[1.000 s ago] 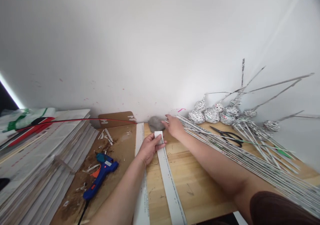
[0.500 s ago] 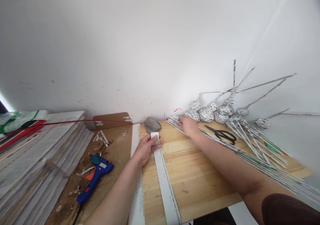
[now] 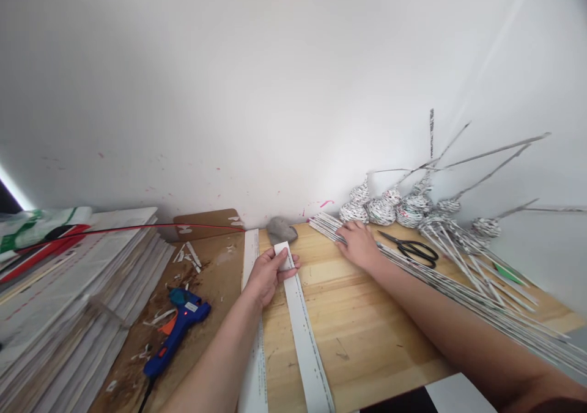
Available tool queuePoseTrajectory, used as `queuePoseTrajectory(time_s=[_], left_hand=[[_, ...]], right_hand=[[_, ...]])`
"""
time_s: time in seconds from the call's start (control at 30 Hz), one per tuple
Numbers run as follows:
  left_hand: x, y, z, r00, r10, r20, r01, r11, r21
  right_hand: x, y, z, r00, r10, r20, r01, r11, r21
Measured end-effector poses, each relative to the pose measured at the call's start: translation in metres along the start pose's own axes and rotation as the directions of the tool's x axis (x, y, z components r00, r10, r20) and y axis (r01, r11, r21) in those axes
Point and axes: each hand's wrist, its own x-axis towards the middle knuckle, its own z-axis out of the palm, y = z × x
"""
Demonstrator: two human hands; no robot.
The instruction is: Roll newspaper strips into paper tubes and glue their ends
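Note:
My left hand [image 3: 270, 272] pinches the far end of a long white paper strip [image 3: 306, 339] between thumb and fingers. From there the strip runs back toward me over the wooden board [image 3: 362, 339]. Just beyond the pinched end sits a grey stone [image 3: 281, 229]. Over on the right, my right hand [image 3: 358, 243] bends its fingers around a bundle of thin rolled paper rods [image 3: 324, 224], near their far end; the fingertips are partly hidden. Black-handled scissors [image 3: 410, 249] lie beside that hand. Another white paper strip [image 3: 252, 364] lies left of the pinched one.
Several woven paper gourd shapes [image 3: 381, 211] with long rod ends stand against the wall. A blue glue gun [image 3: 177, 333] lies on stained cardboard [image 3: 215, 290] among white scraps. At the far left rises a stack of paper [image 3: 101, 297] with a red-and-black item [image 3: 55, 248] on top.
My right hand has slid along the paper rods to the right and toward me. My left hand keeps its pinch on the strip, almost unmoved. The view has shifted slightly.

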Motion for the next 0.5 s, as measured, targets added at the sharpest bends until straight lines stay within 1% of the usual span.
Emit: queuePoseTrajectory(time_s=[0.07, 0.2, 0.33, 0.43, 0.5], left_hand=[[-0.001, -0.001, 0.001, 1.0, 0.01, 0.018, -0.01, 1.0, 0.0], [-0.002, -0.003, 0.001, 0.998, 0.019, 0.053, -0.02, 1.0, 0.016], [-0.003, -0.002, 0.002, 0.998, -0.001, 0.057, 0.0, 1.0, 0.022], [-0.005, -0.001, 0.004, 0.999, -0.021, 0.05, 0.02, 1.0, 0.017], [-0.006, 0.001, 0.005, 0.998, -0.025, 0.05, 0.025, 1.0, 0.012]], right_hand=[[-0.001, 0.008, 0.002, 1.0, -0.004, 0.0, 0.004, 1.0, -0.01], [0.01, 0.016, 0.006, 0.999, -0.041, -0.003, 0.041, 0.998, -0.041], [0.016, 0.014, 0.007, 0.997, -0.076, -0.013, 0.075, 0.994, -0.079], [0.013, 0.01, 0.006, 0.995, -0.104, -0.014, 0.102, 0.991, -0.088], [0.011, 0.007, 0.006, 0.989, -0.143, -0.021, 0.141, 0.987, -0.078]])
